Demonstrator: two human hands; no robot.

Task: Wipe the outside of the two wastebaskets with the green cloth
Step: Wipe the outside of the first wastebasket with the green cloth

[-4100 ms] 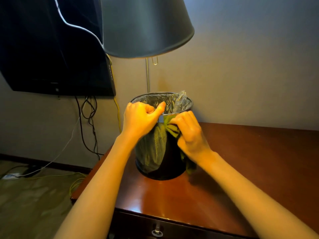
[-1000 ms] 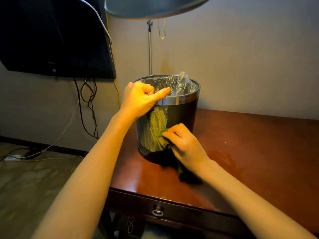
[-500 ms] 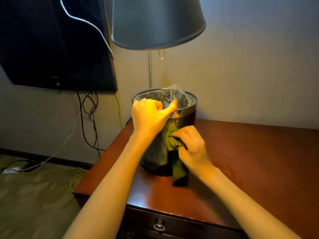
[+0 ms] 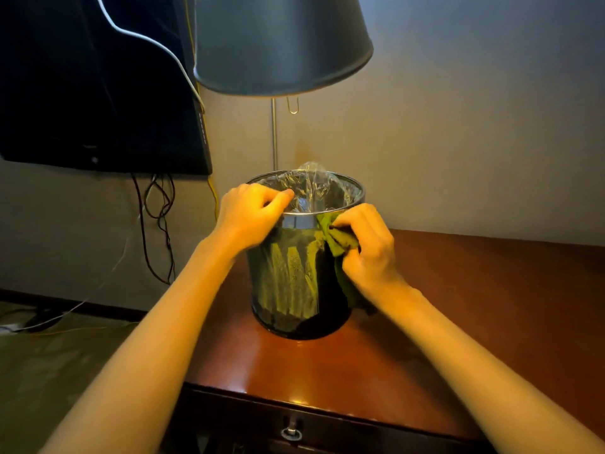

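A dark glossy wastebasket [image 4: 294, 283] with a silver rim and a clear plastic liner stands upright on the wooden desk [image 4: 474, 306]. My left hand [image 4: 252, 214] grips its rim on the left side, thumb over the edge. My right hand [image 4: 366, 247] holds the bunched green cloth [image 4: 337, 240] against the basket's upper right side, just under the rim. Part of the cloth hangs down behind my wrist. Only one wastebasket is in view.
A lamp with a dark shade [image 4: 281, 44] and a thin metal pole [image 4: 274, 136] stands right behind the basket. A wall-mounted TV [image 4: 98, 83] with hanging cables [image 4: 157, 224] is at the left. A drawer with a ring pull [image 4: 291, 432] lies below the desk's front edge.
My right hand has moved the cloth up and to the right, from the basket's lower front to just under the rim. My left hand keeps its grip on the rim.
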